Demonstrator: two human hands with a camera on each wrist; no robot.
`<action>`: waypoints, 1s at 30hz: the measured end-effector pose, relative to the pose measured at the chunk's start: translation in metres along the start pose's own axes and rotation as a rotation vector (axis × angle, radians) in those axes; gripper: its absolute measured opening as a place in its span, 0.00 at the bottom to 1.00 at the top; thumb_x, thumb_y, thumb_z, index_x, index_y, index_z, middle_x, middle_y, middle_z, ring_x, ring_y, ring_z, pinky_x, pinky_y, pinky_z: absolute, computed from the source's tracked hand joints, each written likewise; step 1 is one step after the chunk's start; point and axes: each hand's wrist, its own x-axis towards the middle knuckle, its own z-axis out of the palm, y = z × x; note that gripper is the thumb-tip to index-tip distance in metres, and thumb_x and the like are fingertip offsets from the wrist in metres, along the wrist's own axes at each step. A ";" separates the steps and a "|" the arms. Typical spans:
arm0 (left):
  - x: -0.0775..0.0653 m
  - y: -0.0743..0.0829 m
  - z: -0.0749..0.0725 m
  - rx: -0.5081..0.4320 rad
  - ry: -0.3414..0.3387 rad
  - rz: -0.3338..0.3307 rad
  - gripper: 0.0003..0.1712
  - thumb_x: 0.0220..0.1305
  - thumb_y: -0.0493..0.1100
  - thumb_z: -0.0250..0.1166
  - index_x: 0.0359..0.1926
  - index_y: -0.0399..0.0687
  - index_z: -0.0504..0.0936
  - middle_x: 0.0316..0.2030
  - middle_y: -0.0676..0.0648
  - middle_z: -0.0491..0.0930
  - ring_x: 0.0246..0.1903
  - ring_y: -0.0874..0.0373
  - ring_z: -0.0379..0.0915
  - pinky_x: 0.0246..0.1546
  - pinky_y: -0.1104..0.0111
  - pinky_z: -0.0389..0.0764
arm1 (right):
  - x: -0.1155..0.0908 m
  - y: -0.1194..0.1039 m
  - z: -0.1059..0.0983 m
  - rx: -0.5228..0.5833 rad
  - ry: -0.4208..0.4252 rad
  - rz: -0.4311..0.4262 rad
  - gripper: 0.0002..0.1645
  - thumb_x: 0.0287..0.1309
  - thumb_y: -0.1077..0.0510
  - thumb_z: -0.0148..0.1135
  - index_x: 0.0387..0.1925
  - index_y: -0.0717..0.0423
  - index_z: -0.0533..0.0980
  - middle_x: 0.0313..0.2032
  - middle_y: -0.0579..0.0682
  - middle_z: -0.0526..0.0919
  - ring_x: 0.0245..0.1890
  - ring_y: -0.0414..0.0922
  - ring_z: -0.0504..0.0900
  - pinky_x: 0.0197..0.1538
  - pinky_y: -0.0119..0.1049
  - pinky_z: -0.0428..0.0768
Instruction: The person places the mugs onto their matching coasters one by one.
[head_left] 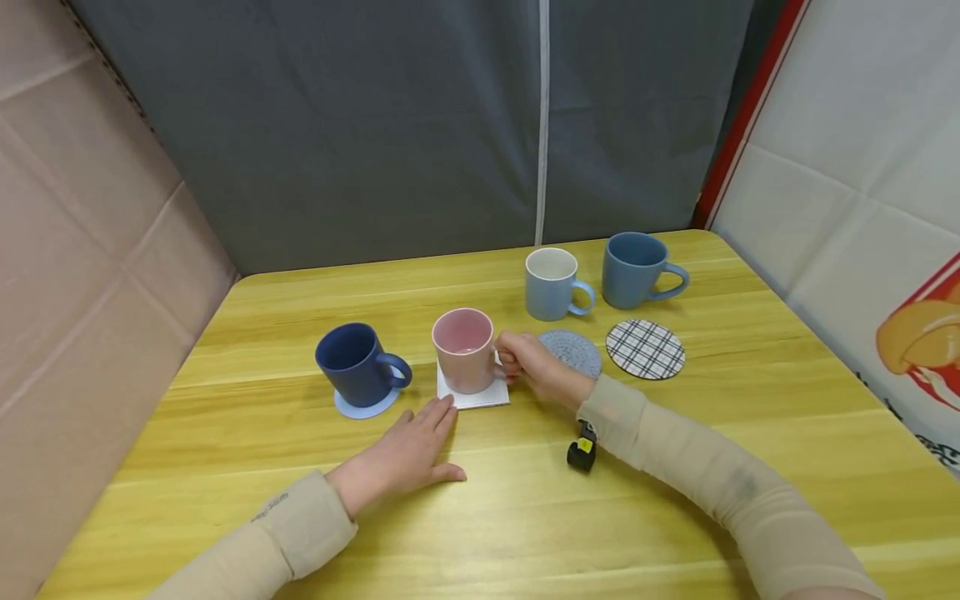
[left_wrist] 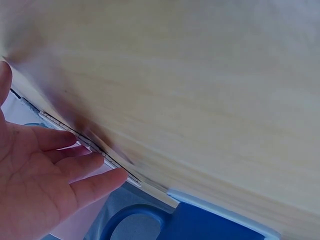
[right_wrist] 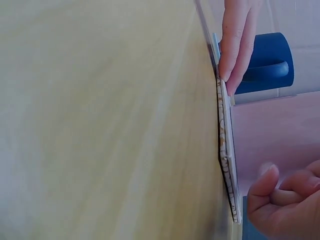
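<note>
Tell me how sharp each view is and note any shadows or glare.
Head view: the pink mug looks crisp; left wrist view: the table is soft and hazy, with a dark smear by the left hand, maybe shadow or reflection; right wrist view: the table shows pale streaks, possibly glare, while the white coaster has a clearer edge.

Navy mug [head_left: 351, 371]: upright on pale blue coaster [head_left: 367, 412]
Light blue mug [head_left: 549, 296]: upright, white inside
Slate-blue mug [head_left: 632, 275]: rear right, handle rightward
Grey coaster [head_left: 567, 343]: round, beside checked coaster [head_left: 645, 349]
Tabletop [head_left: 495, 533]: yellow woodgrain
Backdrop [head_left: 375, 125]: grey cloth
</note>
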 end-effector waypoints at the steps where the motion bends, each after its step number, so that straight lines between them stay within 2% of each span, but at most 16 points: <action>1: 0.000 0.000 0.000 -0.002 0.001 0.001 0.52 0.56 0.68 0.55 0.67 0.34 0.54 0.69 0.37 0.49 0.68 0.43 0.46 0.60 0.44 0.57 | 0.003 0.003 -0.001 0.009 0.004 0.001 0.22 0.54 0.65 0.40 0.07 0.52 0.54 0.08 0.44 0.53 0.14 0.42 0.51 0.27 0.35 0.60; 7: 0.003 -0.002 0.000 0.008 0.005 0.010 0.52 0.56 0.68 0.54 0.67 0.34 0.54 0.69 0.37 0.49 0.67 0.43 0.46 0.60 0.43 0.57 | 0.020 0.023 -0.010 0.004 0.028 -0.011 0.20 0.49 0.62 0.41 0.06 0.50 0.54 0.08 0.43 0.53 0.12 0.40 0.52 0.24 0.33 0.60; 14: 0.005 -0.004 0.001 0.008 0.005 0.009 0.52 0.56 0.69 0.54 0.67 0.34 0.54 0.69 0.38 0.49 0.68 0.44 0.46 0.60 0.44 0.57 | 0.021 0.022 -0.011 -0.036 0.022 0.000 0.18 0.48 0.62 0.42 0.07 0.51 0.55 0.08 0.44 0.54 0.13 0.41 0.52 0.24 0.34 0.63; 18: 0.006 -0.004 0.001 0.003 0.004 0.016 0.52 0.56 0.69 0.54 0.67 0.34 0.54 0.69 0.37 0.49 0.67 0.43 0.46 0.60 0.44 0.57 | 0.020 0.022 -0.011 -0.098 0.046 -0.008 0.17 0.49 0.61 0.42 0.08 0.53 0.59 0.08 0.46 0.61 0.14 0.42 0.59 0.24 0.34 0.68; 23: 0.006 -0.004 0.000 -0.001 0.003 0.018 0.52 0.56 0.69 0.53 0.67 0.34 0.54 0.69 0.37 0.49 0.67 0.43 0.47 0.61 0.45 0.57 | 0.015 0.020 -0.012 -0.309 0.105 -0.050 0.20 0.58 0.56 0.45 0.12 0.58 0.65 0.15 0.49 0.68 0.20 0.41 0.67 0.29 0.33 0.71; 27: 0.006 -0.004 0.002 -0.003 0.007 0.024 0.52 0.56 0.69 0.53 0.67 0.34 0.55 0.68 0.36 0.50 0.67 0.42 0.48 0.61 0.44 0.57 | 0.008 0.013 -0.020 -0.554 0.115 -0.120 0.20 0.62 0.51 0.46 0.24 0.63 0.73 0.23 0.52 0.73 0.26 0.41 0.68 0.32 0.33 0.69; 30: 0.006 -0.004 0.004 0.008 0.017 0.035 0.52 0.56 0.70 0.52 0.66 0.33 0.56 0.68 0.36 0.50 0.66 0.41 0.49 0.61 0.45 0.57 | 0.002 0.004 -0.030 -0.682 0.113 -0.196 0.18 0.64 0.52 0.46 0.33 0.61 0.75 0.28 0.52 0.75 0.28 0.42 0.68 0.32 0.33 0.69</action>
